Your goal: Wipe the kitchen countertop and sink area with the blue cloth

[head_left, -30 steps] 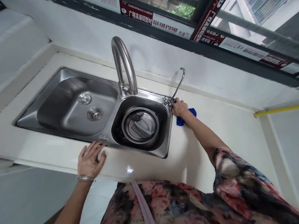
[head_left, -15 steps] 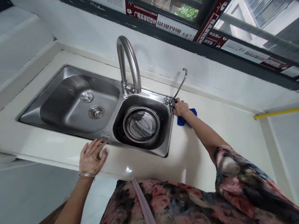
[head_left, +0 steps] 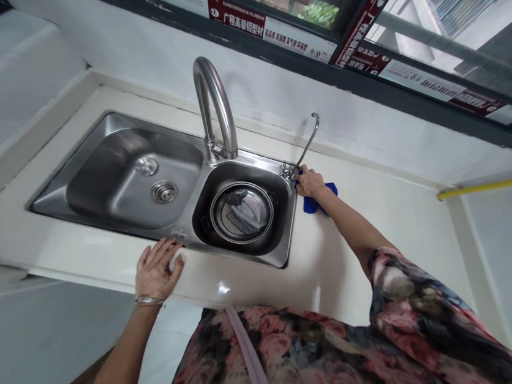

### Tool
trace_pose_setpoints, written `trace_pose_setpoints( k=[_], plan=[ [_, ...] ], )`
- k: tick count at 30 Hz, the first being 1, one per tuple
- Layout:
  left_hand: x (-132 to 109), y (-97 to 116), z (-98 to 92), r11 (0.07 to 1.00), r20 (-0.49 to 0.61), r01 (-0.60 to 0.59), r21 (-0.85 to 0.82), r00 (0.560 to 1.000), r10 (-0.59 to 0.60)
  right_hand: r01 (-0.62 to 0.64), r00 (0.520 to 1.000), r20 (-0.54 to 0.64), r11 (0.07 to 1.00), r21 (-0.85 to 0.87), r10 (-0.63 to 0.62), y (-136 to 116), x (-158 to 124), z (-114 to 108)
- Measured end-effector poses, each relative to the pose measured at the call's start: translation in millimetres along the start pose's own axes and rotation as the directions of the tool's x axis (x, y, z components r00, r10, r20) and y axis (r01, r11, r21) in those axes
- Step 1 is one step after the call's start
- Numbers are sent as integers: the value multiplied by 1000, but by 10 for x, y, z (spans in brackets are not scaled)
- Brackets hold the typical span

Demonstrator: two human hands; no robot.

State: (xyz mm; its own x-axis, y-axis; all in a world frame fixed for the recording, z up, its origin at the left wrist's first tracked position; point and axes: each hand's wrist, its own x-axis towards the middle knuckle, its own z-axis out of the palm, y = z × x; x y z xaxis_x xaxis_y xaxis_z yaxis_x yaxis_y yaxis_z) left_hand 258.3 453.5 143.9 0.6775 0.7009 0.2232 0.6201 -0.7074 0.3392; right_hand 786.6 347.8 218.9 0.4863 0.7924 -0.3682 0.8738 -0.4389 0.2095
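Note:
My right hand (head_left: 309, 182) is closed on a blue cloth (head_left: 326, 201) at the right back corner of the sink. Part of the cloth trails on the counter beneath my wrist, and the fingers press by the base of a thin curved spout (head_left: 309, 143). My left hand (head_left: 157, 268) lies flat with fingers spread on the counter's front, its tips at the rim of the steel double sink (head_left: 136, 178). In the right basin rests a round metal colander (head_left: 257, 199) with a grey cloth-like item (head_left: 243, 219) and a dark mesh piece in it.
A tall curved faucet (head_left: 221, 97) rises behind the divider between the basins. The white counter (head_left: 359, 205) extends to the right, where a yellow pipe (head_left: 491, 187) runs along the wall. A dark window frame (head_left: 268, 55) spans the back.
The camera view has shifted slightly. Both hands stay in nearly the same places, the right one still on the blue cloth by the thin spout.

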Motion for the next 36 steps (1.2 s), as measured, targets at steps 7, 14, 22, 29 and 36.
trace_pose_setpoints(
  k=[7,14,22,29,36],
  plan=[
    [11,-11,-3,1000,-2,-19,9,1000,19,53,972,-235,989,139,-19,101,-164,269],
    [10,-1,-19,1000,5,-13,15,1000,13,34,802,-539,880,473,259,333,-364,780],
    [16,-3,-35,1000,26,6,8,1000,-7,-30,838,-471,886,463,275,574,59,342],
    [7,-3,-63,1000,34,1,22,999,-2,-138,945,-266,971,197,188,179,411,82],
    [9,-7,-62,1000,48,1,17,999,-2,-171,960,-204,978,116,192,12,135,194]
  ],
)
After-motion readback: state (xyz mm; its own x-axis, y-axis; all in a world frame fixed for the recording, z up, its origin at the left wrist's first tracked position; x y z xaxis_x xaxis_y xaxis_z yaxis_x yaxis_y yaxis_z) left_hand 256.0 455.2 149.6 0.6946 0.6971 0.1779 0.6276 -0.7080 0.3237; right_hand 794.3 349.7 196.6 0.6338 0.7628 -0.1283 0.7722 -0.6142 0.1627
